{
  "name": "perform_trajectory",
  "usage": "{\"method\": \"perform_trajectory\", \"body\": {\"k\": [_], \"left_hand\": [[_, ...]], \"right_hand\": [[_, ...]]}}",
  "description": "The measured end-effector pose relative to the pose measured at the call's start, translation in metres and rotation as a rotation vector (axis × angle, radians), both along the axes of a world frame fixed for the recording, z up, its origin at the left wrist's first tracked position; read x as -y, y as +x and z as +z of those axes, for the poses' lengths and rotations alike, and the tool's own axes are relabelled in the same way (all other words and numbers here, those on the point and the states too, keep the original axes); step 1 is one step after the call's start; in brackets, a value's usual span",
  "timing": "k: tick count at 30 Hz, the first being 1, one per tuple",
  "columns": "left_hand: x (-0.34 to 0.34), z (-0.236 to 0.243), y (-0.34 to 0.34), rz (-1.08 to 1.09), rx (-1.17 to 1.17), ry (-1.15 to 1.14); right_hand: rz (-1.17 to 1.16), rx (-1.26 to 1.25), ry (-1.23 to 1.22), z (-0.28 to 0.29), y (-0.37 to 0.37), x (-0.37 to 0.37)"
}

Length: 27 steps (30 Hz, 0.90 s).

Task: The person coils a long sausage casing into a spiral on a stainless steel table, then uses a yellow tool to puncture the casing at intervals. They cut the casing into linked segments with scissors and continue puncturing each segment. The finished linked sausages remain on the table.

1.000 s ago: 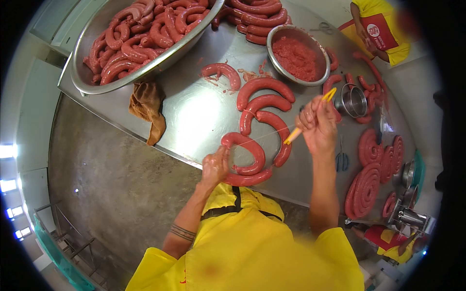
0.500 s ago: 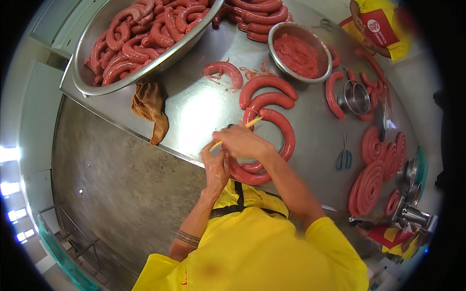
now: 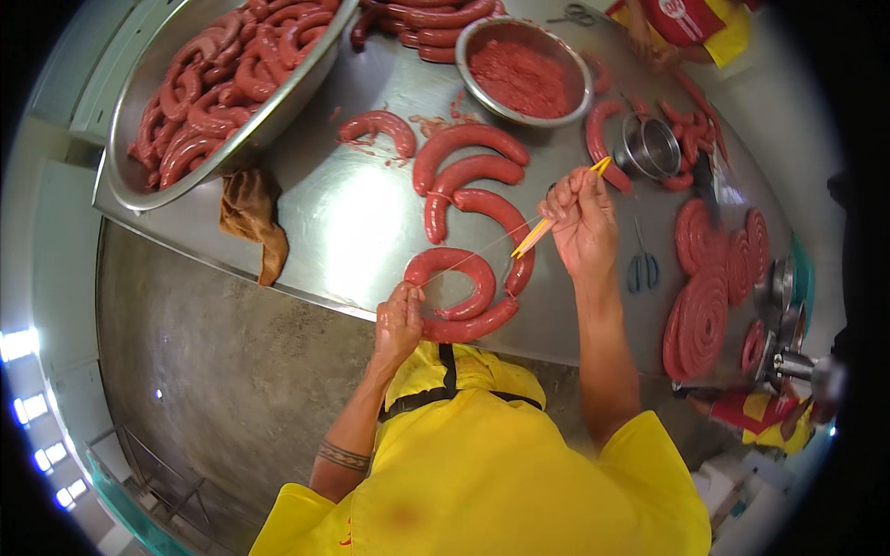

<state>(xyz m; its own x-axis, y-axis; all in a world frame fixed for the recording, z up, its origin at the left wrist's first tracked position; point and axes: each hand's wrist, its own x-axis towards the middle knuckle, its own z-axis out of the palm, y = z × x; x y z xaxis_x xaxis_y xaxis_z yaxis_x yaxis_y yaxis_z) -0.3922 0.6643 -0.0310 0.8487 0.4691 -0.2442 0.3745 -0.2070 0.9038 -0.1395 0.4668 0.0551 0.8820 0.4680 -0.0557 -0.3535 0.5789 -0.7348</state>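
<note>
My left hand (image 3: 399,320) pinches the end of a curled red sausage (image 3: 480,273) near the front edge of the metal table. My right hand (image 3: 584,222) is raised to the right, its fingers closed around a slim yellow string shuttle (image 3: 530,239) with forked tips. A thin string (image 3: 477,250) runs taut from the shuttle across the sausages to my left fingers. Linked to the curl is another sausage (image 3: 501,215), bending round to the right. Further back lie two curved sausages (image 3: 473,146), one behind the other.
A large metal basin (image 3: 320,88) heaped with sausages stands back left, beside a brown cloth (image 3: 250,218). A bowl of minced meat (image 3: 519,79) is at the back. Blue-handled scissors (image 3: 642,269), a metal cup (image 3: 649,148) and coiled sausages (image 3: 695,320) lie right. Other people work nearby.
My hands were close together over the sausage; the right has swung away right and up with the shuttle, drawing the string out. The left stays at the sausage's end.
</note>
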Motion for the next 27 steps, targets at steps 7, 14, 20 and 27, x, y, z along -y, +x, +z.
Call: {"method": "perform_trajectory", "body": {"k": [7, 14, 20, 27], "left_hand": [[0.048, -0.025, -0.031, 0.320, -0.204, -1.039], [0.166, -0.026, 0.037, 0.136, -0.455, -1.390], [0.199, 0.018, 0.075, -0.575, -0.398, -0.200], [0.263, 0.000, 0.121, -0.900, -0.160, 0.615]], "right_hand": [[0.126, 0.627, -1.253, -0.098, -0.050, 0.053], [0.260, 0.842, -1.186, -0.076, 0.013, 0.039], [0.156, 0.857, -0.948, 0.007, 0.032, 0.144], [0.082, 0.449, -0.940, 0.047, -0.005, 0.285]]}}
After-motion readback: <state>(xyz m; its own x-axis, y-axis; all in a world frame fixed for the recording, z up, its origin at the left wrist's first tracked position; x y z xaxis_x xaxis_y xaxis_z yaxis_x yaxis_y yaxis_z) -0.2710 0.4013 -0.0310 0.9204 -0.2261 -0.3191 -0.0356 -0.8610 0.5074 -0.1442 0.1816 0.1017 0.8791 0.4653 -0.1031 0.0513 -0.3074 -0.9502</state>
